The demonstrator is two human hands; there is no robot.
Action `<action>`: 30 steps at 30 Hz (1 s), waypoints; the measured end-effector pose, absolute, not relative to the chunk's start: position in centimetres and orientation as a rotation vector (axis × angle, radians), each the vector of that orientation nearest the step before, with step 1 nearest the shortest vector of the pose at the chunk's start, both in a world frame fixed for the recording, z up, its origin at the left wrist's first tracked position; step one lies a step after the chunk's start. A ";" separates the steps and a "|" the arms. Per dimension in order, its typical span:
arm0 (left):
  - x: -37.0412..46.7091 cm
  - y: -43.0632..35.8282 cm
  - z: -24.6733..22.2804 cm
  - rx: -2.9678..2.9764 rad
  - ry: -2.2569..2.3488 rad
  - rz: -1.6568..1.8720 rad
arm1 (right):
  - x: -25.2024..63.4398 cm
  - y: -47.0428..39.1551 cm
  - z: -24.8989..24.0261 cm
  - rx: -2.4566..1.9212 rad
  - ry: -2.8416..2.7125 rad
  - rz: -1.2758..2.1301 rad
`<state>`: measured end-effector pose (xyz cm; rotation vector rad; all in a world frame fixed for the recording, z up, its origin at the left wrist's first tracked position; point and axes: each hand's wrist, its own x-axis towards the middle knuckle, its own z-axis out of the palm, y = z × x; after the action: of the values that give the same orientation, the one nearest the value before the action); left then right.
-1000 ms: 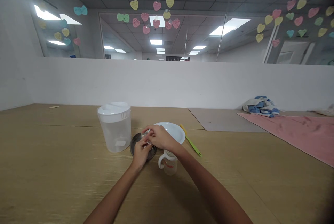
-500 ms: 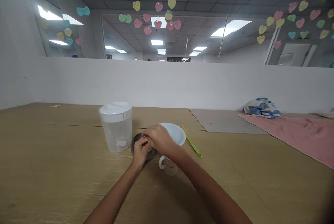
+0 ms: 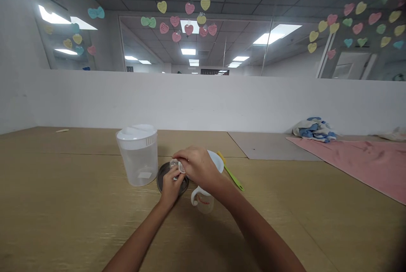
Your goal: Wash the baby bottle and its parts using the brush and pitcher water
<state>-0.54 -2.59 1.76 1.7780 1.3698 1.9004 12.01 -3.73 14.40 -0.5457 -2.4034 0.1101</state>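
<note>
Over a dark round pan (image 3: 161,179), my two hands come together at a small clear piece with a whitish rim (image 3: 181,167), perhaps a little cup or lid. My right hand (image 3: 199,168) arches over it from above, its fingers closed on it. From below, my left hand (image 3: 170,187) pinches its lower edge. Fingers cover part of the piece, so its exact kind is unclear. Just below my right wrist stands a clear measuring cup (image 3: 205,204) with red markings and a white handle. A white plate (image 3: 217,161) lies partly behind my right hand.
Left of the pan stands a translucent bucket (image 3: 139,157) with a white lid. A green-handled brush or spatula (image 3: 234,177) with a yellow head lies right of the plate. Farther right are a pink cloth (image 3: 355,162) and a crumpled blue-and-white cloth (image 3: 314,130).
The small clear piece shows more between my fingers now, its whitish rim turned into view. My right hand has shifted slightly. The whole view has moved a little.
</note>
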 end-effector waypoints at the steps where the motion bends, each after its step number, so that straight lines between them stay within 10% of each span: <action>1: -0.5 -2.6 1.8 1.787 1.368 1.897 | 12.2 -3.9 14.6 -0.549 -2.389 0.118; 22: -1.2 -2.4 0.6 1.870 1.397 1.798 | 17.8 -4.3 19.2 -0.598 -1.618 0.134; 30: -1.3 -2.2 0.4 1.846 1.393 1.848 | 18.2 6.7 13.3 -1.206 -1.714 0.007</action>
<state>-1.32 -2.21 0.40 1.8461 1.3928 1.8483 18.22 6.75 13.32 -1.2059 -1.7145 0.0074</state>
